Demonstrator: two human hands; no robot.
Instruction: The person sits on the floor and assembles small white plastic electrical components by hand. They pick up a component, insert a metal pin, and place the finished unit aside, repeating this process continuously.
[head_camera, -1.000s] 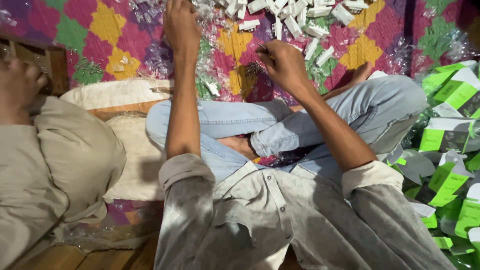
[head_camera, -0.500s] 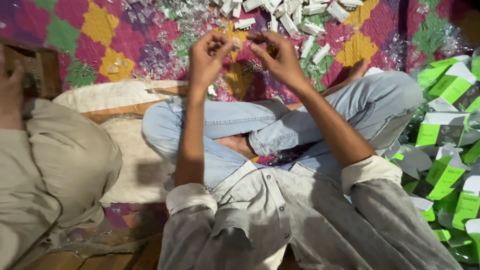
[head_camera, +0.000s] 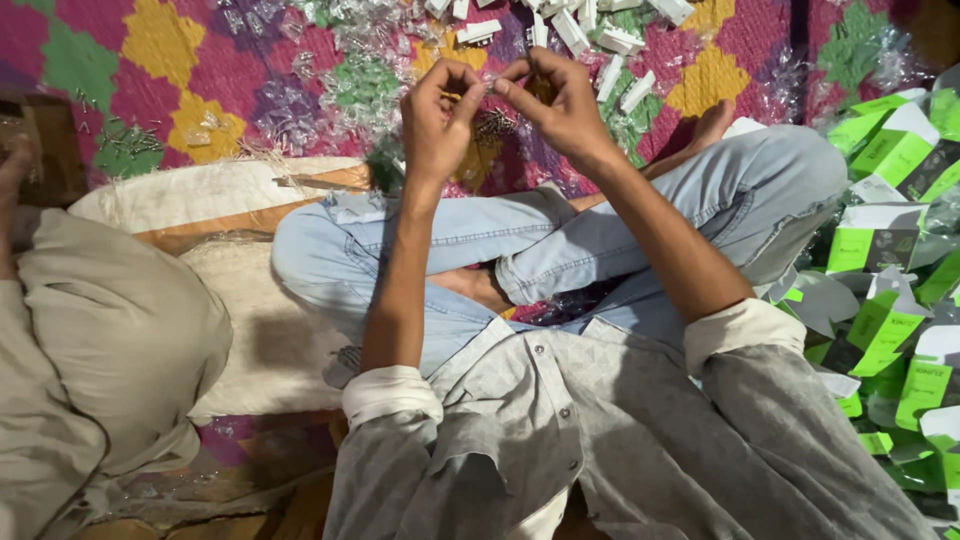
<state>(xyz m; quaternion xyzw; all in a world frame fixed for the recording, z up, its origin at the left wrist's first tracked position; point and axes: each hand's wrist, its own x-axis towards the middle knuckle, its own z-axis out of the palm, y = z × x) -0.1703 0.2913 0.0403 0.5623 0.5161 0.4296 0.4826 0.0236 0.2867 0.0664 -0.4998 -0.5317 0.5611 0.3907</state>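
Left hand: the left hand (head_camera: 438, 112) is raised in front of the crossed legs, thumb and forefinger curled into a pinch on a small clear plastic wrapper (head_camera: 487, 88) — the other fingers folded loosely behind.
Right hand: the right hand (head_camera: 560, 100) meets it from the other side, fingertips (head_camera: 508, 92) pressed on the same wrapper, so the two hands nearly touch at the tips.
What is inside the wrapper: too small and too covered by the fingers to tell.
Beyond the hands: a scatter of small white pieces (head_camera: 572, 28) lies on the patterned mat (head_camera: 180, 60) just past the fingertips, mixed with a heap of crumpled clear wrappers (head_camera: 350, 70) that spreads toward the left hand's side.
Below the hands: the person's legs in light blue jeans (head_camera: 640, 225), crossed, with a bare foot (head_camera: 478, 290) tucked beneath the forearms.
Right of the right hand: a pile of green and white cartons (head_camera: 890, 250), flattened and overlapping, well apart from the hands.
Left of the left hand: a white cushion (head_camera: 200, 190) beside the knee, and further out another person's knee in beige cloth (head_camera: 110, 330) — well apart from the work.
Sleeves: grey shirt cuffs (head_camera: 392, 392) rolled up to the elbows on both arms.
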